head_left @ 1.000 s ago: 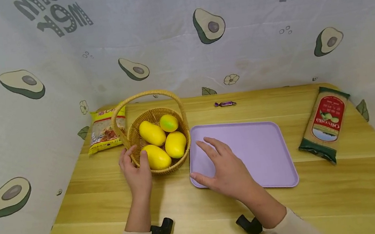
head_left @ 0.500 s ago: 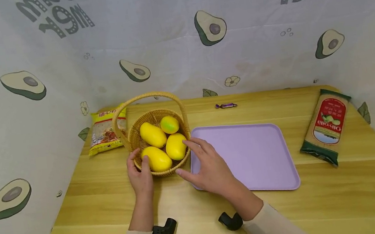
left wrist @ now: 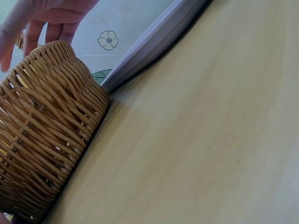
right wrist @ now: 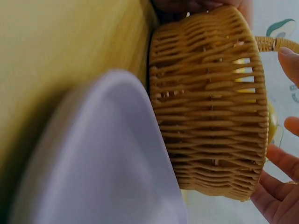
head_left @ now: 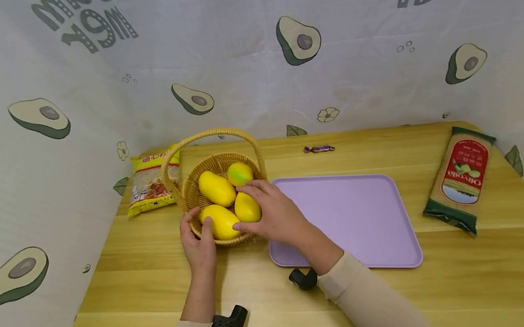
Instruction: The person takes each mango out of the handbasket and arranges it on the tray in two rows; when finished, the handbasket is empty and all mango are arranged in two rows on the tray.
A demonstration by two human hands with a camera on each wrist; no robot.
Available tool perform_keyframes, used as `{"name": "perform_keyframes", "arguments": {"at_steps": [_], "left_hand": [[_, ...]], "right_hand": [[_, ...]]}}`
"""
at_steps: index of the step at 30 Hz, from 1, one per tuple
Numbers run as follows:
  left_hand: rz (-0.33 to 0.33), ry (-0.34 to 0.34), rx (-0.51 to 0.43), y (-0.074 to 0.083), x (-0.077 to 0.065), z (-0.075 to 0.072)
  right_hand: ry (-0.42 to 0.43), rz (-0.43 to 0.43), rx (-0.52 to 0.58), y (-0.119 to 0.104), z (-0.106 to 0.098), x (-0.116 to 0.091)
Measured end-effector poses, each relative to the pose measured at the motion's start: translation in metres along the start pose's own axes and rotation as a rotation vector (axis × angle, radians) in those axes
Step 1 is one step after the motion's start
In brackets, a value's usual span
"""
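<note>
A wicker basket with a tall arched handle stands left of centre, holding several yellow fruits. My left hand cups the basket's front left side, thumb at the rim and fingers round the outer wall. Over the right of the rim, my right hand spans a yellow mango, its thumb on the near side and fingers on the far side. A second mango lies in front, and another mango behind it. The small fruit at the back is greenish. Right fingers reach over the rim in the right wrist view.
A lilac tray lies right beside the basket. Behind the basket's left is a yellow food packet. A purple-wrapped sweet lies at the back, and a red and green Olivoilà packet at the right. Patterned cloth encloses the table.
My right hand has moved left from above the tray into the basket, around the right mango. My left hand has shifted slightly right along the basket's side. The fruits keep their places.
</note>
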State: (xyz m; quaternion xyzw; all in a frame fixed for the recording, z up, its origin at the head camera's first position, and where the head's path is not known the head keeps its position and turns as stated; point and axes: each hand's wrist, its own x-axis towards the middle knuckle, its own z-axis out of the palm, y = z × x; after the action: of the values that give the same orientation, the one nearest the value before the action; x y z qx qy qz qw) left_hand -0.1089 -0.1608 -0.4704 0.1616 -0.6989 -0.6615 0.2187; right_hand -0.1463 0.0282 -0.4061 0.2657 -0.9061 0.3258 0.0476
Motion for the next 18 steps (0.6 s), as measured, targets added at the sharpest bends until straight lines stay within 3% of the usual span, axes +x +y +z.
{"name": "perform_keyframes", "arguments": {"at_steps": [18], "left_hand": [[-0.001,0.001,0.01,-0.001,-0.002,0.0]], "right_hand": [[-0.283,0.03,-0.154,0.003,-0.017,0.024]]}}
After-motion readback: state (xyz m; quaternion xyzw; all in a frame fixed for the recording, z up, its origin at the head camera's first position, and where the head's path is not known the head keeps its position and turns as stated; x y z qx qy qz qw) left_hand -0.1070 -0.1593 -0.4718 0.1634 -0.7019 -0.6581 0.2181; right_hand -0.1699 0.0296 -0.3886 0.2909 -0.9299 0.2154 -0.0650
